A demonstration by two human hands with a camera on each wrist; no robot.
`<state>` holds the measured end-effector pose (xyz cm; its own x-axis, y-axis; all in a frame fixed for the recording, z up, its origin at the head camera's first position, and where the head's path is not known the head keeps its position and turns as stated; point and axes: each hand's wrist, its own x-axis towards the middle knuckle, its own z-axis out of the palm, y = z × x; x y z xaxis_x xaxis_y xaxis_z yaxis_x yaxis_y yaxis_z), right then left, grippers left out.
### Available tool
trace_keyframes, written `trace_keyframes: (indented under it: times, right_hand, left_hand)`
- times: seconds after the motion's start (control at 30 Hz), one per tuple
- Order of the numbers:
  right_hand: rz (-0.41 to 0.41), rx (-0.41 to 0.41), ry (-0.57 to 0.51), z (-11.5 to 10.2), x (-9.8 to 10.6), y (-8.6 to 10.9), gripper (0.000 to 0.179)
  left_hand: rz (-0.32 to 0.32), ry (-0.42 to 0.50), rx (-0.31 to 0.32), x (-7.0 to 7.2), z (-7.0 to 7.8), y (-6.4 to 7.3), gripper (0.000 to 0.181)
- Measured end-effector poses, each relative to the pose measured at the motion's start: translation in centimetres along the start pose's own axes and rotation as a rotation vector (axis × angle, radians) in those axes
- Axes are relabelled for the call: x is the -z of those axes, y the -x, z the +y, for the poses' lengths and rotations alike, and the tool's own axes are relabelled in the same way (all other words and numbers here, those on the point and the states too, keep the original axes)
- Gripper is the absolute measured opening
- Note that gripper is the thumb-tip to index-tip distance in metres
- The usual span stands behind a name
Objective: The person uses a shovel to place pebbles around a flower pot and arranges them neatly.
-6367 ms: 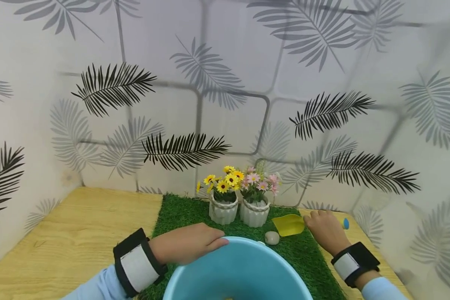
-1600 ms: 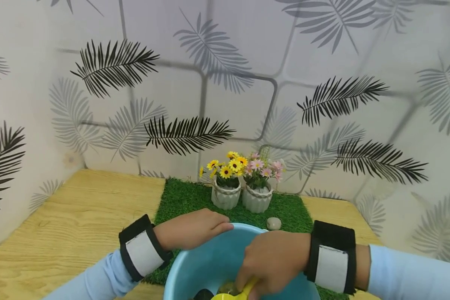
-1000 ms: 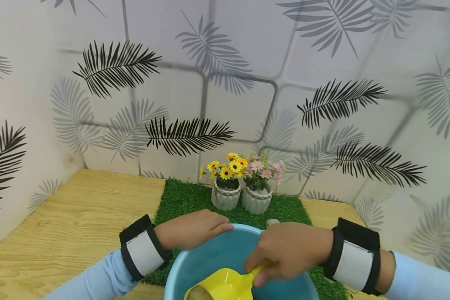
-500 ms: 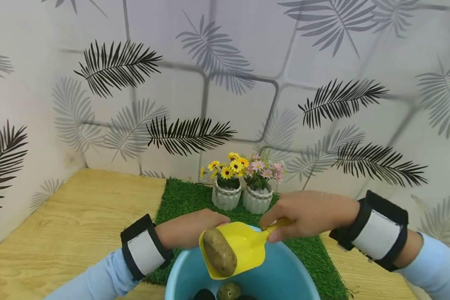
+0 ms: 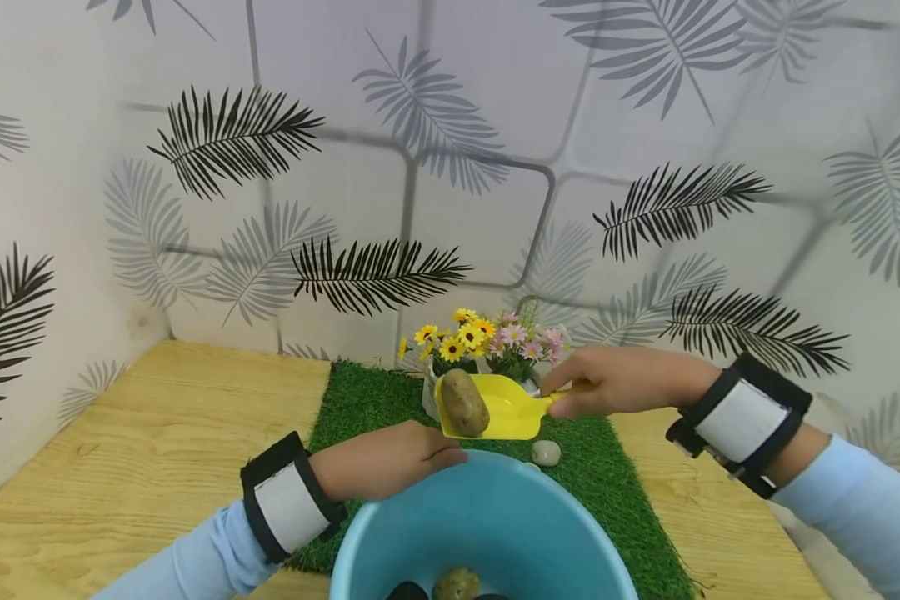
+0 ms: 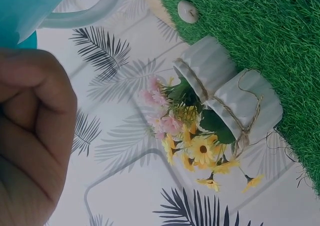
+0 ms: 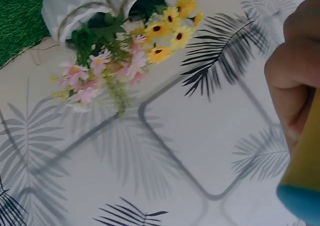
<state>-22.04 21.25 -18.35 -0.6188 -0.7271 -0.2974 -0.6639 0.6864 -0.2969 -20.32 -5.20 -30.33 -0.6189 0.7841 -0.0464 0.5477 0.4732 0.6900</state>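
My right hand (image 5: 622, 379) grips a yellow shovel (image 5: 513, 408) by its handle. On the shovel's blade lies an oval, brownish smooth stone (image 5: 465, 404), raised just beyond the bucket's far rim. In the right wrist view the handle (image 7: 307, 161) ends in a blue cap. My left hand (image 5: 390, 457) holds the far-left rim of a light-blue bucket (image 5: 495, 508), its fingers curled in the left wrist view. Down in the bucket, a mottled stone (image 5: 456, 583) and dark stones (image 5: 408, 591) show; the lower part is cut off by the frame.
Behind the shovel stand two white pots with yellow flowers (image 5: 461, 333) and pink flowers (image 5: 523, 340). A pale stone (image 5: 546, 452) lies on the green turf mat (image 5: 367, 408). The wooden table (image 5: 195, 433) meets a leaf-patterned wall (image 5: 480, 225).
My right hand took the shovel from the table's right side and dipped it into the bucket. It then lifted out the stone and moved it beyond the rim. My left hand stays on the rim.
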Motion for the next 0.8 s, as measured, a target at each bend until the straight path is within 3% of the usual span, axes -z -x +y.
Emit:
trace_keyframes:
  times: [0.07,0.2,0.33,0.6,0.8]
  right_hand:
    - [0.007,-0.019,-0.011,0.7,-0.1,-0.2,0.022]
    - [0.032,-0.061,-0.019,2.3,-0.4,-0.4,0.021]
    - [0.071,-0.101,-0.031,4.3,-1.4,-0.7,0.036]
    - [0.058,-0.135,-0.097,8.6,-5.3,-3.1,0.035]
    - [0.063,-0.229,-0.086,11.0,-9.0,-5.1,0.037]
  left_hand:
    - [0.02,-0.066,0.017,0.0,0.3,0.3,0.04]
    - [0.027,-0.067,0.035,0.0,0.3,0.4,0.039]
    - [0.021,-0.051,0.036,0.0,0.1,0.3,0.037]
    - [0.011,-0.036,0.035,-0.1,0.4,0.4,0.039]
    - [0.01,-0.027,0.051,-0.1,0.3,0.2,0.04]
